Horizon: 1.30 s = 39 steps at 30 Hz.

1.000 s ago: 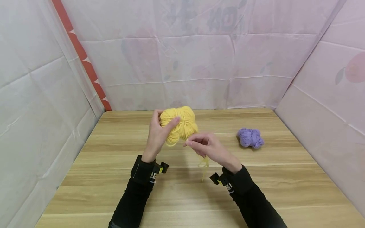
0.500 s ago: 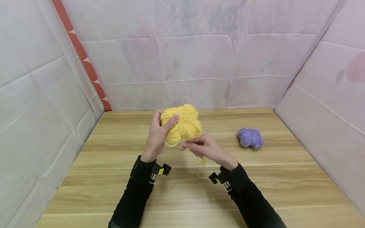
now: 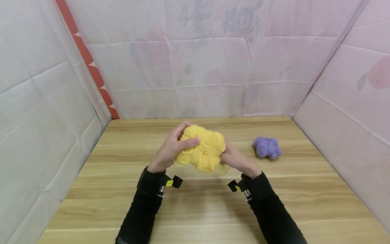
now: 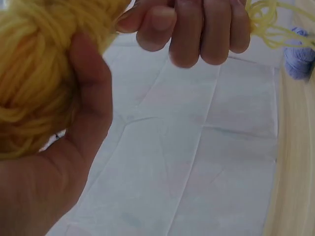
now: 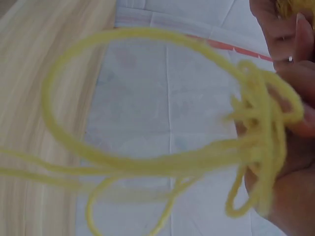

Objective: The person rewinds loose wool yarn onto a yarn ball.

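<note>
My left hand (image 3: pixel 169 150) grips a thick skein of yellow yarn (image 3: pixel 208 149) above the table, the thumb lying across its front. My right hand (image 3: pixel 237 158) is at the skein's right side, its fingertips hidden behind the yarn in the head view. From the left wrist, curled right-hand fingers (image 4: pixel 187 37) show beside the skein. A loose bundle of yellow strands (image 5: pixel 263 132) is held in that hand, and loops trail out of it. Whether the right fingertips pinch a strand at the skein itself is hidden.
A smaller purple yarn skein (image 3: pixel 267 147) lies on the wooden table (image 3: pixel 122 203), to the right of both hands. Pale sheets (image 3: pixel 207 67) hang behind the table and on both sides.
The yellow skein has tilted, come lower and shifted right with my left hand. My right hand has moved slightly right, and its fingers went from plainly visible to behind the skein.
</note>
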{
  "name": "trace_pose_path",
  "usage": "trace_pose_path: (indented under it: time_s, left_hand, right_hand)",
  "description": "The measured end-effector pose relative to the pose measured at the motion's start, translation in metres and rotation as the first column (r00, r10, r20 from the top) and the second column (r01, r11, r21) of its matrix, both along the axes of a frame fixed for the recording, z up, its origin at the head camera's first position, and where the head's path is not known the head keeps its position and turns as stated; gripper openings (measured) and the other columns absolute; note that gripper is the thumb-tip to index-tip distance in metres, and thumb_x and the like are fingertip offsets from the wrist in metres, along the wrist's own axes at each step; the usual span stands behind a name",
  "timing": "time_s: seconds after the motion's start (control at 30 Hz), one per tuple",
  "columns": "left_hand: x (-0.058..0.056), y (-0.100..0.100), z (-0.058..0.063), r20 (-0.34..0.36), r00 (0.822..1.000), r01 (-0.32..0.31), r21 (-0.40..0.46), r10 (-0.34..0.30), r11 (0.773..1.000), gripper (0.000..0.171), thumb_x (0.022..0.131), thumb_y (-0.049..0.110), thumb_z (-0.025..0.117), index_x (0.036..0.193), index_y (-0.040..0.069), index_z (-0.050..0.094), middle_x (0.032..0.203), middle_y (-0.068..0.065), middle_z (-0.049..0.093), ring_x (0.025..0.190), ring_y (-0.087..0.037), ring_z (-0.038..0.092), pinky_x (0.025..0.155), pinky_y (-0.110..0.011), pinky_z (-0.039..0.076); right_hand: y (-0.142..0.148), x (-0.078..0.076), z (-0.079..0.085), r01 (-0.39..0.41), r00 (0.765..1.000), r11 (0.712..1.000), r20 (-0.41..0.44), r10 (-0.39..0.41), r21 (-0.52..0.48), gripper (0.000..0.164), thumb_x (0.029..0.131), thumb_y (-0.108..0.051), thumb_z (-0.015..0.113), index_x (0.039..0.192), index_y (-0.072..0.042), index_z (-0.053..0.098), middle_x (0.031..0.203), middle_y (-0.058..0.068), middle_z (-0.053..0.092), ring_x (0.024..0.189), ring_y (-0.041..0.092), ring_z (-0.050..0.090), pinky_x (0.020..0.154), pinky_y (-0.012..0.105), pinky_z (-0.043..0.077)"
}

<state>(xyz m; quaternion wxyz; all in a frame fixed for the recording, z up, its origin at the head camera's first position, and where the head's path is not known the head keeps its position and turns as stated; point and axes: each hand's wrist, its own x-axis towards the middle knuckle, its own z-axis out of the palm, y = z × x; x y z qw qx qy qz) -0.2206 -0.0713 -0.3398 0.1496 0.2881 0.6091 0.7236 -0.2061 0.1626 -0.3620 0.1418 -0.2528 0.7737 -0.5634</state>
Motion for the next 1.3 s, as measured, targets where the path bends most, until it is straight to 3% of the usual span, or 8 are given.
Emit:
trace_pose_path:
  time_s: [0.2,0.3,0.5,0.77,0.93,1.03,1.2,1.3]
  left_hand:
    - [0.003,-0.004,0.001,-0.053,0.988,0.128,-0.213,-0.142,0.969,0.038,0.085,0.017,0.071,0.119,0.013,0.054,0.097,-0.013,0.059,0.078,-0.021,0.065,0.065,-0.037,0.059]
    - [0.003,-0.004,0.001,-0.072,0.985,0.128,-0.312,-0.157,0.942,0.04,0.083,0.02,0.073,0.119,0.018,0.055,0.101,-0.011,0.06,0.083,-0.022,0.065,0.07,-0.039,0.059]
    - [-0.001,0.0,-0.004,-0.16,0.987,-0.101,-0.453,0.031,0.886,0.041,0.079,0.029,0.079,0.113,0.024,0.057,0.099,-0.007,0.062,0.085,-0.02,0.064,0.067,-0.035,0.058]
    - [-0.006,0.005,-0.008,-0.184,0.929,-0.368,-0.377,0.321,0.85,0.045,0.081,0.034,0.077,0.114,0.018,0.052,0.1,-0.008,0.061,0.082,-0.021,0.063,0.065,-0.033,0.057]
    - [-0.011,0.003,-0.008,-0.101,0.864,-0.503,-0.188,0.493,0.844,0.05,0.084,0.031,0.075,0.117,0.01,0.045,0.102,-0.011,0.059,0.081,-0.021,0.064,0.065,-0.033,0.059]
    - [-0.014,-0.002,-0.007,-0.017,0.811,-0.585,-0.005,0.585,0.811,0.047,0.085,0.027,0.074,0.114,0.008,0.042,0.104,-0.01,0.059,0.081,-0.019,0.064,0.067,-0.031,0.059]
    - [-0.018,-0.023,-0.004,0.092,0.708,-0.695,0.262,0.7,0.669,0.039,0.087,0.026,0.072,0.108,0.012,0.043,0.106,-0.006,0.057,0.085,-0.015,0.062,0.069,-0.025,0.057]
    - [-0.02,-0.039,-0.002,0.147,0.654,-0.727,0.391,0.742,0.564,0.036,0.088,0.023,0.071,0.107,0.012,0.043,0.11,-0.007,0.055,0.091,-0.017,0.06,0.073,-0.024,0.056]
  right_hand:
    - [0.011,-0.001,0.006,0.016,1.0,1.0,0.0,-0.016,0.004,0.021,0.097,-0.015,0.056,0.078,-0.008,0.061,0.069,-0.006,0.053,0.062,0.007,0.048,0.056,0.022,0.043]
    - [0.014,0.0,0.01,0.055,0.998,0.997,0.038,-0.053,-0.048,0.03,0.1,-0.025,0.053,0.076,-0.006,0.052,0.065,-0.003,0.043,0.059,0.01,0.041,0.056,0.024,0.038]
    - [0.016,0.003,0.016,0.103,0.995,0.973,0.038,-0.097,-0.207,0.029,0.101,-0.027,0.05,0.083,-0.005,0.049,0.064,0.0,0.035,0.055,0.015,0.032,0.054,0.028,0.03]
    - [0.01,0.014,0.021,0.095,0.993,0.982,-0.056,-0.106,-0.163,0.027,0.102,-0.024,0.048,0.112,-0.002,0.06,0.063,-0.001,0.046,0.053,0.013,0.038,0.046,0.03,0.034]
    - [0.004,0.016,0.022,0.034,0.996,0.998,-0.078,-0.039,-0.062,0.025,0.102,-0.023,0.049,0.11,-0.003,0.063,0.065,0.001,0.049,0.05,0.013,0.04,0.042,0.029,0.036]
    - [0.004,0.013,0.021,-0.071,0.994,0.997,-0.086,0.074,0.04,0.022,0.101,-0.02,0.049,0.106,-0.006,0.065,0.063,0.006,0.05,0.048,0.016,0.043,0.04,0.029,0.036]
    - [0.019,-0.004,0.009,-0.268,0.96,0.94,-0.026,0.28,0.212,0.021,0.102,-0.014,0.046,0.108,-0.006,0.064,0.058,0.014,0.05,0.044,0.017,0.048,0.038,0.032,0.042]
    - [0.038,-0.016,-0.005,-0.284,0.958,0.909,0.065,0.278,0.306,0.022,0.103,-0.013,0.044,0.112,-0.005,0.063,0.055,0.009,0.046,0.044,0.012,0.045,0.041,0.031,0.045]
